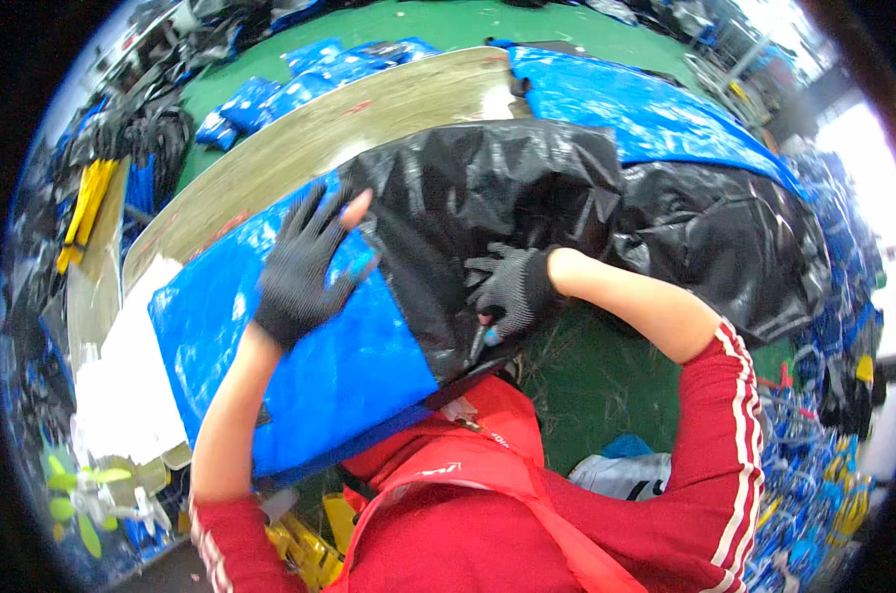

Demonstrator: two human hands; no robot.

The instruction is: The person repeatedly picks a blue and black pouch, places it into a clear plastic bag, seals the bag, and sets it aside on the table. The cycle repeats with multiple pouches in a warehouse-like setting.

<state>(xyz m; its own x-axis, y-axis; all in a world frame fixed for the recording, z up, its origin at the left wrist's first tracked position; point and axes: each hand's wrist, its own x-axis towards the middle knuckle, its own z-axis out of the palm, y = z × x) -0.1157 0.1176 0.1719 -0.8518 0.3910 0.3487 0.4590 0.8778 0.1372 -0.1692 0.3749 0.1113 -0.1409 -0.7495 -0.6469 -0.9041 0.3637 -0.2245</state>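
A blue plastic sheet (329, 366) lies in front of me, meeting a glossy black plastic sheet (418, 198) along a slanting line. My left hand (305, 272), in a dark grey knitted glove with a bare fingertip and a blue-wrapped thumb, rests on the blue sheet close to that line, fingers spread. On the black sheet is my right hand (515, 292), gloved alike. Its index fingertip and blue-wrapped thumb come close together beside a narrow dark strip (478, 346); whether this is a fold or a small tool, I cannot tell.
The sheets lie over a long worn board (408, 94). Another blue sheet (646, 109) spreads at the far right. Folded blue bundles (320, 74) lie on the green floor beyond. Yellow strips (92, 203) hang at left; tangled blue and white straps (814, 465) heap at right.
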